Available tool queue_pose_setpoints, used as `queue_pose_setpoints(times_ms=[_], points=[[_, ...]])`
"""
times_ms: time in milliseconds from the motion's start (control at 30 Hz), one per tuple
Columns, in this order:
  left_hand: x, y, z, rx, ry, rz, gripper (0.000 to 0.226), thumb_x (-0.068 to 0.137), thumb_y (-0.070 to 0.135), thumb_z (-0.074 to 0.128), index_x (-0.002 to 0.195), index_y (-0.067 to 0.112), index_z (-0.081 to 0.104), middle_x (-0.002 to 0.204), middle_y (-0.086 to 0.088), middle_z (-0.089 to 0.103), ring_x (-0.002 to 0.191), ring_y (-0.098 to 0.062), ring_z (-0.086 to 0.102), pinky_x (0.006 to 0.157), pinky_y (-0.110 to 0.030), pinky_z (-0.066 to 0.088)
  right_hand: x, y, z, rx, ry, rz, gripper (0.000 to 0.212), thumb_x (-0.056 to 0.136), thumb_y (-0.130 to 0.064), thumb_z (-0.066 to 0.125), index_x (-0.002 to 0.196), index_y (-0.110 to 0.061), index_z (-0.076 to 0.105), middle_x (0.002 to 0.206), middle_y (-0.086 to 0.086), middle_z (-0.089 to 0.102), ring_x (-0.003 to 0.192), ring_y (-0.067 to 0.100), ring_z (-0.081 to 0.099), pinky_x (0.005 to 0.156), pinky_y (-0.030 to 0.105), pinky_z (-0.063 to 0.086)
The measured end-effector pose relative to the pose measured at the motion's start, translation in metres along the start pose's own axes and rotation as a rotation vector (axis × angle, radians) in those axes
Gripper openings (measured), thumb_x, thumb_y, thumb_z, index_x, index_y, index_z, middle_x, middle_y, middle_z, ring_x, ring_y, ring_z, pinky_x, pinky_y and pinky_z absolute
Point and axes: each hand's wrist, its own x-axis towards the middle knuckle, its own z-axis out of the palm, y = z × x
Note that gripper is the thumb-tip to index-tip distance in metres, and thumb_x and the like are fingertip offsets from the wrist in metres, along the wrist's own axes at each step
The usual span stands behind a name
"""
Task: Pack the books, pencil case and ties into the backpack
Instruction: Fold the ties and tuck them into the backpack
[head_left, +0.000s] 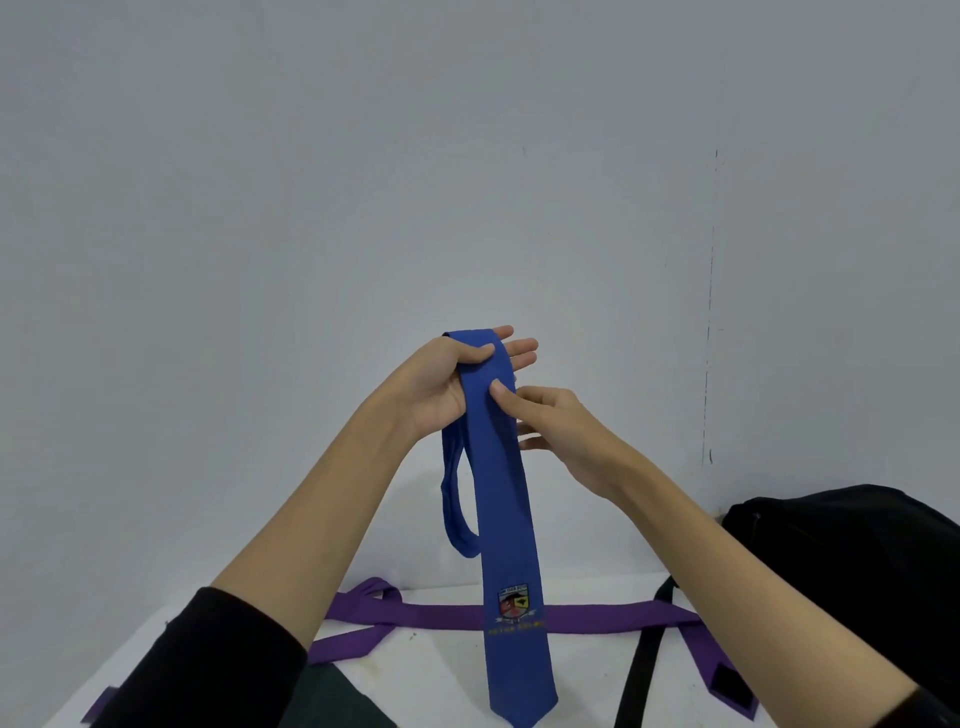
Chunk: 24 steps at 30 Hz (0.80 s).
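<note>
A blue tie (506, 519) with an embroidered crest hangs straight down in front of me, its pointed tip low over the white table (447, 670). My left hand (452, 384) holds the tie's top draped over its fingers, thumb pressed on the cloth. My right hand (561, 431) pinches the tie just below, thumb on the front. The tie's narrow end loops down on the left. A purple tie (597, 618) lies stretched across the table. The black backpack (852, 571) sits at the right, one strap (641, 670) trailing over the table.
A plain grey wall fills the background. A dark green item (337, 701) lies at the table's near edge, partly behind my left sleeve. No books or pencil case show in view.
</note>
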Motion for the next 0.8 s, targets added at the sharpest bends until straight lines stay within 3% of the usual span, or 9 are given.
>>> queue_pose_setpoints(times_ms=[200, 267, 367, 467, 533, 567, 633, 733, 800], points=[[0.002, -0.005, -0.006, 0.012, 0.084, 0.024, 0.029, 0.099, 0.004, 0.036, 0.125, 0.002, 0.049, 0.116, -0.015, 0.064, 0.102, -0.027, 0.063, 0.081, -0.034, 0.054, -0.002, -0.004, 0.000, 0.265, -0.038, -0.037, 0.024, 0.099, -0.022, 0.046, 0.098, -0.007, 0.065, 0.086, 0.007, 0.071, 0.078, 0.024, 0.068, 0.075, 0.030, 0.054], [0.002, -0.010, -0.013, 0.127, 0.128, 0.010, 0.023, 0.099, 0.016, 0.045, 0.116, 0.005, 0.056, 0.108, -0.014, 0.067, 0.093, -0.025, 0.066, 0.075, -0.033, 0.055, -0.002, -0.013, -0.004, 0.277, -0.023, -0.045, 0.024, 0.100, -0.018, 0.044, 0.095, -0.008, 0.065, 0.077, 0.004, 0.070, 0.070, 0.023, 0.067, 0.067, 0.025, 0.053], [-0.005, -0.017, -0.020, 0.348, 0.165, -0.055, 0.037, 0.098, 0.042, 0.043, 0.103, 0.012, 0.064, 0.097, -0.005, 0.073, 0.086, -0.022, 0.070, 0.084, -0.035, 0.053, 0.004, -0.024, -0.009, 0.233, 0.017, -0.048, 0.024, 0.099, -0.017, 0.044, 0.095, -0.004, 0.063, 0.074, 0.002, 0.066, 0.066, 0.017, 0.061, 0.068, 0.024, 0.050], [-0.020, -0.025, -0.027, 0.630, 0.178, -0.017, 0.060, 0.095, 0.056, 0.030, 0.088, 0.010, 0.067, 0.085, -0.004, 0.075, 0.080, -0.022, 0.072, 0.073, -0.029, 0.054, 0.008, -0.036, -0.014, 0.175, -0.005, -0.065, 0.024, 0.099, -0.015, 0.042, 0.093, -0.002, 0.061, 0.069, 0.003, 0.065, 0.061, 0.017, 0.063, 0.066, 0.025, 0.050], [-0.028, -0.034, -0.034, 0.680, 0.271, 0.111, 0.053, 0.092, 0.053, 0.043, 0.072, 0.007, 0.061, 0.069, -0.002, 0.069, 0.067, -0.019, 0.069, 0.062, -0.025, 0.052, 0.009, -0.043, -0.016, 0.140, -0.047, -0.077, 0.024, 0.099, -0.013, 0.040, 0.090, -0.002, 0.060, 0.070, 0.005, 0.066, 0.065, 0.020, 0.065, 0.069, 0.026, 0.049], [-0.029, -0.040, -0.037, 0.683, 0.326, 0.195, 0.041, 0.090, 0.046, 0.053, 0.072, 0.009, 0.058, 0.066, 0.001, 0.063, 0.064, -0.016, 0.066, 0.058, -0.023, 0.050, 0.009, -0.046, -0.017, 0.126, -0.068, -0.080, 0.024, 0.099, -0.013, 0.040, 0.089, -0.002, 0.059, 0.071, 0.006, 0.066, 0.068, 0.021, 0.066, 0.071, 0.026, 0.050], [-0.026, -0.049, -0.041, 0.691, 0.352, 0.281, 0.020, 0.083, 0.032, 0.068, 0.092, 0.019, 0.055, 0.082, 0.004, 0.059, 0.072, -0.011, 0.061, 0.059, -0.019, 0.048, 0.010, -0.050, -0.017, 0.111, -0.105, -0.085, 0.024, 0.098, -0.013, 0.040, 0.087, -0.003, 0.058, 0.074, 0.008, 0.066, 0.074, 0.022, 0.066, 0.078, 0.029, 0.050], [-0.018, -0.058, -0.039, 0.662, 0.187, 0.240, 0.051, 0.081, 0.021, 0.073, 0.122, 0.029, 0.045, 0.116, 0.010, 0.057, 0.101, -0.010, 0.061, 0.075, -0.021, 0.051, 0.010, -0.053, -0.017, 0.094, -0.140, -0.089, 0.028, 0.096, -0.015, 0.040, 0.078, -0.006, 0.059, 0.074, 0.010, 0.067, 0.077, 0.023, 0.064, 0.084, 0.034, 0.048], [-0.012, -0.061, -0.034, 0.598, 0.096, 0.253, 0.045, 0.085, 0.015, 0.068, 0.125, 0.023, 0.049, 0.118, 0.008, 0.062, 0.104, -0.014, 0.063, 0.081, -0.026, 0.054, 0.010, -0.054, -0.018, 0.100, -0.137, -0.076, 0.028, 0.095, -0.014, 0.041, 0.077, -0.006, 0.059, 0.071, 0.009, 0.066, 0.072, 0.023, 0.064, 0.080, 0.033, 0.049]])
